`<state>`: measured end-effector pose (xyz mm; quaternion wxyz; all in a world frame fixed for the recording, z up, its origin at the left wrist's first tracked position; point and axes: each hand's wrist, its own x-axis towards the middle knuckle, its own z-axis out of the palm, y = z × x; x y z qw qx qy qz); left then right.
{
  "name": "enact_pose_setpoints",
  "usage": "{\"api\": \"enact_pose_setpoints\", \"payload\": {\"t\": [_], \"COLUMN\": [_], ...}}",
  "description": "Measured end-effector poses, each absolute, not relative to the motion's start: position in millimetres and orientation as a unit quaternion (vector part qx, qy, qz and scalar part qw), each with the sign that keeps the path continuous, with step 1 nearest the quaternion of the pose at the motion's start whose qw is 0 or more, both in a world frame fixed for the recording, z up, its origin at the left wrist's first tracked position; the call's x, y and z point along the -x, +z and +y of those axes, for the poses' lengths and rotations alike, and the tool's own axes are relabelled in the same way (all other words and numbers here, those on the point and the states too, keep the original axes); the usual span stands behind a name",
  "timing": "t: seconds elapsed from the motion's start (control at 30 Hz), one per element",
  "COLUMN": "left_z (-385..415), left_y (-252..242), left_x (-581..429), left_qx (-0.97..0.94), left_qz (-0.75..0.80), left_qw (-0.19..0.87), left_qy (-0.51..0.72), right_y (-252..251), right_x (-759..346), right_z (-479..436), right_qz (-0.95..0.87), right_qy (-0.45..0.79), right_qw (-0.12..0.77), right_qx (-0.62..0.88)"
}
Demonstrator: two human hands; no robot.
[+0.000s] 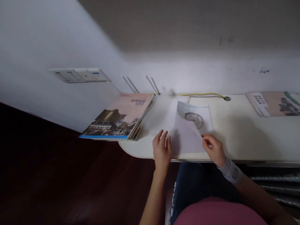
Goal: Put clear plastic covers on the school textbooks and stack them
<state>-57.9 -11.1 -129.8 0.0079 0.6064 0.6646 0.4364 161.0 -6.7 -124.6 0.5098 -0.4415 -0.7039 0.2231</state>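
Handling: I read the paper sheet (187,137) as light and floppy, lying mid-desk; the near edge looks the best place to take it.
Left hand (161,150): fingers loosely spread at the sheet's left edge; blur hides whether they touch it.
Right hand (213,149): pinching the sheet's right edge between thumb and fingers.
Rest: books (117,117) at far left, another book (274,104) at far right, both on the desk (246,140).

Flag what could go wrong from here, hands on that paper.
The right hand pinches the thin printed sheet, which could crease or tear. The stack of books seems to jut past the white desk, so a nudge from the left hand might send it to the floor.
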Motion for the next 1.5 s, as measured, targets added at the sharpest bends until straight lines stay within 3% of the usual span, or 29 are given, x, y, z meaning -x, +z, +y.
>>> {"api": "enact_pose_setpoints", "payload": {"t": [0.13,0.3,0.47,0.63,0.87,1.03,1.13,1.3,1.5], "left_z": [-9.7,10.2,15.0,5.8,9.6,2.1,-10.8,-2.2,23.0], "left_y": [-106.8,-92.9,-100.4,-109.7,-105.0,-104.4,-93.8,-89.3,-121.6], "left_x": [-6.1,-84.9,-112.5,-110.0,-78.8,-37.7,-39.1,-83.6,-104.7], "left_qx": [-0.712,-0.817,-0.866,-0.865,-0.828,-0.695,-0.711,-0.888,-0.918], "left_qz": [0.549,0.474,0.453,0.455,0.438,0.552,0.505,0.376,0.385], "left_qw": [0.075,0.167,0.120,0.061,0.084,-0.100,-0.154,-0.076,-0.037], "left_qy": [0.431,0.282,0.176,0.201,0.340,0.450,0.465,0.253,0.090], "right_y": [-134.6,-133.6,-125.2,-120.6,-99.0,-102.1,-108.8,-114.0,-128.1], "right_x": [-181.3,-210.9,-254.3,-272.6,-245.3,-249.4,-251.4,-251.8,-302.6], "right_z": [-9.3,-21.1,-22.3,-12.1,-3.6,-3.5,-4.7,-6.6,-12.7], "right_qz": [-0.574,-0.569,-0.459,-0.404,-0.474,-0.487,-0.489,-0.592,-0.743], "right_qy": [0.330,0.382,0.445,0.483,0.424,0.403,0.400,0.353,0.102], "right_qw": [0.574,0.544,0.573,0.566,0.552,0.548,0.540,0.462,0.303], "right_qx": [0.481,0.485,0.514,0.532,0.539,0.548,0.556,0.559,0.589]}}
